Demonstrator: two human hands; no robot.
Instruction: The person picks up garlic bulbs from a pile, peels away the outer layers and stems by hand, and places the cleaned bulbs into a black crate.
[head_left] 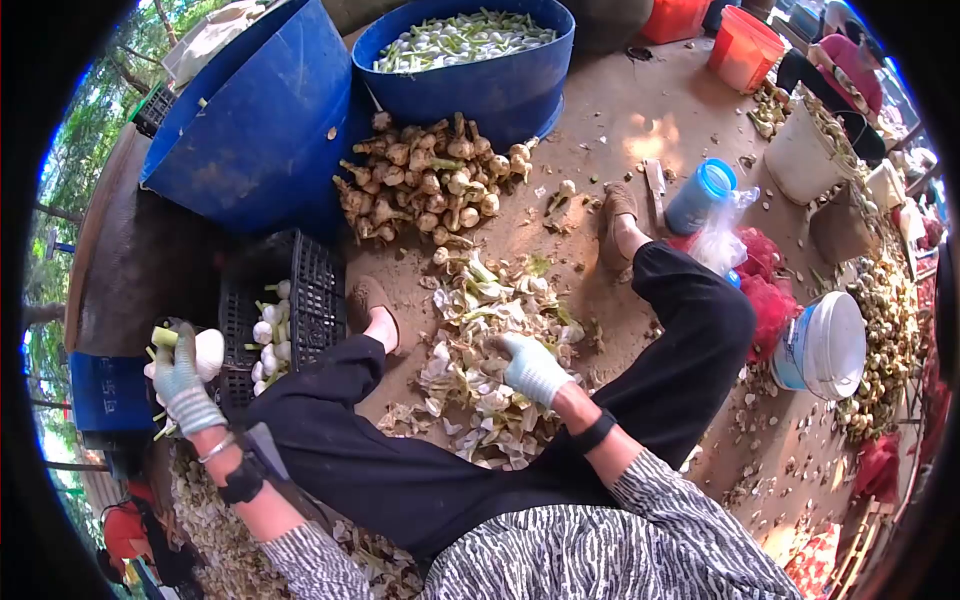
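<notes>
My left hand (pixel 179 383), in a pale knitted glove, is closed around a peeled white garlic bulb (pixel 209 354) with a cut green stem. It is at the left, beside a black plastic crate (pixel 318 300) that holds several white garlic bulbs (pixel 268 331) with stems. My right hand (pixel 535 369), gloved too, hovers over a heap of garlic peelings (pixel 500 300) between my legs. Its fingers are curled together, and a small dark tip shows at them; what it holds, if anything, I cannot make out.
Unpeeled garlic (pixel 425 185) lies heaped ahead, against a blue tub (pixel 470 95) full of peeled bulbs. Another large blue tub (pixel 260 120) leans at the left. On the right are a blue container (pixel 700 195), a red net bag (pixel 765 290) and a white bucket (pixel 822 345).
</notes>
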